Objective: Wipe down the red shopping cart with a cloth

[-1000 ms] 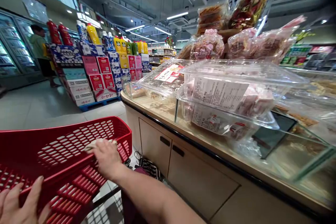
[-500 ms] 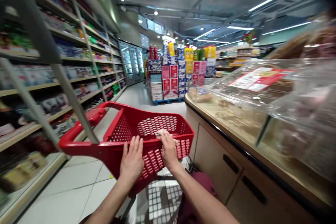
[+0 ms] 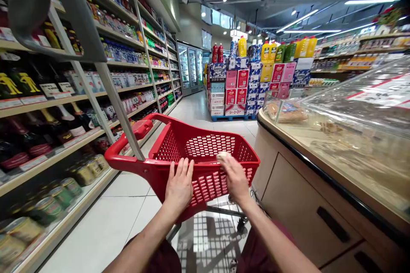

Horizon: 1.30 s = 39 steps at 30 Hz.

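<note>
A red plastic shopping basket (image 3: 205,149) rides on a trolley frame in front of me in a shop aisle. My left hand (image 3: 180,184) lies flat against its near wall, fingers stretched upward. My right hand (image 3: 233,175) rests on the near rim with its fingers curled over a small pale crumpled thing (image 3: 221,155), perhaps paper. The basket's red handle (image 3: 128,145) sticks out to the left. The inside of the basket looks empty.
Shelves of bottles and cans (image 3: 64,106) line the left side. A beige counter with glass cases of food (image 3: 339,115) runs along the right. Stacked boxes topped with bottles (image 3: 253,81) stand ahead, fridges (image 3: 188,68) behind. A grey pole (image 3: 105,89) crosses the near left.
My view has swung left from the food counter down the aisle. The basket now sits centred ahead, and both hands stay on its near side.
</note>
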Motion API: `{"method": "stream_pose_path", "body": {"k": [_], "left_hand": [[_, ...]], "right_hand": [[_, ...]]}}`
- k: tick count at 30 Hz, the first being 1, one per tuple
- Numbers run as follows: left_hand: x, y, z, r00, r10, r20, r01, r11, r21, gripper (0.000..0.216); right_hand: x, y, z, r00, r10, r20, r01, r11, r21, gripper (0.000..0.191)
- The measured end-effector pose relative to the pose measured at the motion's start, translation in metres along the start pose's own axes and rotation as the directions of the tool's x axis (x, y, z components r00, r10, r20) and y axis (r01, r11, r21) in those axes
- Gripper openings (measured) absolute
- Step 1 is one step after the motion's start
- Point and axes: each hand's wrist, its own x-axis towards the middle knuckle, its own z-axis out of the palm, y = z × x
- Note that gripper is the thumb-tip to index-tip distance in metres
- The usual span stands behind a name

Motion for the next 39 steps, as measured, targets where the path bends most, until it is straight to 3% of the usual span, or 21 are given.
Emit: {"method": "stream_pose_path", "body": {"k": [3,7,9,14,19,21,24,29,34,36,39], "left_hand": [[-0.001,-0.002,0.002,1.000,-0.027,-0.001,0.027,1.000,-0.012,0.057],[-0.002,-0.005,0.003,0.999,-0.016,-0.028,0.016,0.999,-0.028,0.055],[-0.002,-0.005,0.001,1.000,-0.008,-0.030,0.007,0.999,-0.038,0.054],[0.000,-0.002,-0.001,0.999,-0.045,-0.007,0.044,0.999,-0.020,0.051],[-0.003,-0.009,0.002,1.000,0.001,-0.008,-0.001,1.000,0.018,0.056],[-0.005,-0.013,0.004,0.999,0.033,-0.013,-0.032,0.999,0.031,0.058],[-0.006,-0.014,0.004,1.000,0.013,-0.026,-0.011,0.999,0.049,0.057],[-0.007,-0.017,0.001,1.000,0.014,-0.014,-0.014,0.999,0.036,0.057],[-0.008,-0.013,0.001,1.000,0.001,-0.008,-0.001,1.000,0.021,0.058],[-0.009,-0.013,0.000,1.000,-0.011,-0.015,0.011,1.000,0.006,0.058],[-0.013,-0.023,-0.002,0.999,0.014,-0.037,-0.015,1.000,-0.016,0.058]], "right_hand": [[0.005,-0.003,0.006,0.990,0.119,-0.078,-0.122,0.992,-0.035,0.053],[0.012,-0.017,0.015,0.997,-0.065,0.044,0.063,0.997,0.043,0.054],[0.012,-0.008,0.010,0.996,-0.076,0.053,0.075,0.997,0.027,0.054],[0.008,0.021,-0.002,0.976,0.183,-0.122,-0.191,0.979,-0.064,0.044],[0.006,0.025,-0.002,0.997,-0.035,0.067,0.031,0.997,0.066,0.046],[0.003,0.039,-0.010,0.998,0.064,-0.009,-0.063,0.997,0.034,0.048],[-0.003,0.049,-0.014,0.958,0.227,-0.177,-0.234,0.972,-0.020,0.048],[-0.005,0.034,-0.009,0.999,0.012,0.044,-0.014,0.999,0.049,0.055],[-0.004,0.046,-0.011,0.956,0.220,-0.195,-0.231,0.972,-0.039,0.048],[-0.002,0.035,-0.005,0.978,0.166,-0.126,-0.171,0.985,-0.032,0.050],[0.002,0.010,0.002,0.998,-0.018,0.063,0.014,0.998,0.053,0.053]]}}
